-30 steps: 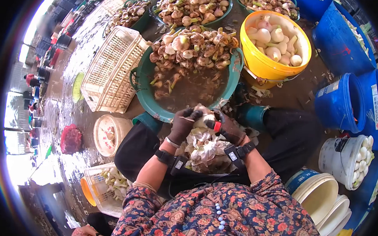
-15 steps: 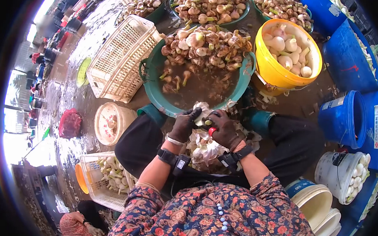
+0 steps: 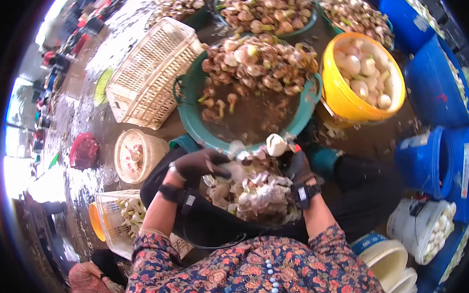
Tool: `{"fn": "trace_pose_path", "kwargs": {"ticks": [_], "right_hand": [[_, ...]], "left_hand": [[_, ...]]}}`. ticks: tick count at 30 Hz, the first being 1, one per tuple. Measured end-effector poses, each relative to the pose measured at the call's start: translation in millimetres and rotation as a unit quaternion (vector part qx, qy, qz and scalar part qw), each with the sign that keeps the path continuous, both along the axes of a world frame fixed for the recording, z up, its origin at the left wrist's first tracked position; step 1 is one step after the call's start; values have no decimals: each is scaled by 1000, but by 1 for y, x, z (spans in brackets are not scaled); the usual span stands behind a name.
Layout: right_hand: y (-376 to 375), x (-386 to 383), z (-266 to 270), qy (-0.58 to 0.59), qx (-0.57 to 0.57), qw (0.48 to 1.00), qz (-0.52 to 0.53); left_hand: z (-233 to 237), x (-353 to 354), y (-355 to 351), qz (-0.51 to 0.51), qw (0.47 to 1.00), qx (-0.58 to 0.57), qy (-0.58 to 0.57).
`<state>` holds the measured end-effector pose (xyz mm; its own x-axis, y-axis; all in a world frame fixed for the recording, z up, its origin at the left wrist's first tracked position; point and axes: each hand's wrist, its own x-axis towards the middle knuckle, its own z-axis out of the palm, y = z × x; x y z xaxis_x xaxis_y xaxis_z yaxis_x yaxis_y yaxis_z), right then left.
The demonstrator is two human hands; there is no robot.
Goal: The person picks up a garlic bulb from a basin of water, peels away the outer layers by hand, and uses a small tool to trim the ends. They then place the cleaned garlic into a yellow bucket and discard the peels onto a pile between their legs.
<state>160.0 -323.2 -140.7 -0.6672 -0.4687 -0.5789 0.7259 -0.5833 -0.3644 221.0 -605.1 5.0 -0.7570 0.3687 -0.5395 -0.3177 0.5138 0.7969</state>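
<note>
My right hand (image 3: pixel 299 168), in a dark glove with a red band on a finger, is closed on a white garlic bulb (image 3: pixel 276 145) near the front rim of a green tub (image 3: pixel 186 111). To its left, my gloved left hand (image 3: pixel 202 163) has its fingers apart and holds nothing. Blurred skin shows just beyond its fingertips. Between my knees, below both hands, lies a heap of loose garlic skins (image 3: pixel 266 194). Unpeeled garlic bulbs (image 3: pixel 258 62) are piled at the tub's far side, with a few nearer in brown, wet muck.
A yellow bucket (image 3: pixel 332 88) of cleaned bulbs stands right of the tub; a cream plastic crate (image 3: pixel 149 76) and a white bucket (image 3: pixel 121 155) stand left. Blue bucket (image 3: pixel 420 160) and white bucket of garlic (image 3: pixel 410 225) are farther right. Another person's arm (image 3: pixel 93 270) shows lower left.
My hands have moved apart, the left one leftward with its fingers opening and the right one rightward with the garlic bulb. The bulb now shows white and smooth.
</note>
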Motion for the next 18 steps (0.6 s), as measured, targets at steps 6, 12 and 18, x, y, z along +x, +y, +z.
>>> {"fn": "trace_pose_path", "kwargs": {"ticks": [6, 12, 18], "right_hand": [[3, 7, 21, 224, 186, 953, 83], [22, -47, 119, 181, -205, 956, -106], [5, -30, 46, 151, 97, 983, 33]], "left_hand": [[-105, -75, -59, 71, 903, -406, 121], [-166, -135, -93, -63, 863, -483, 136], [-212, -122, -61, 141, 974, -179, -14]]}}
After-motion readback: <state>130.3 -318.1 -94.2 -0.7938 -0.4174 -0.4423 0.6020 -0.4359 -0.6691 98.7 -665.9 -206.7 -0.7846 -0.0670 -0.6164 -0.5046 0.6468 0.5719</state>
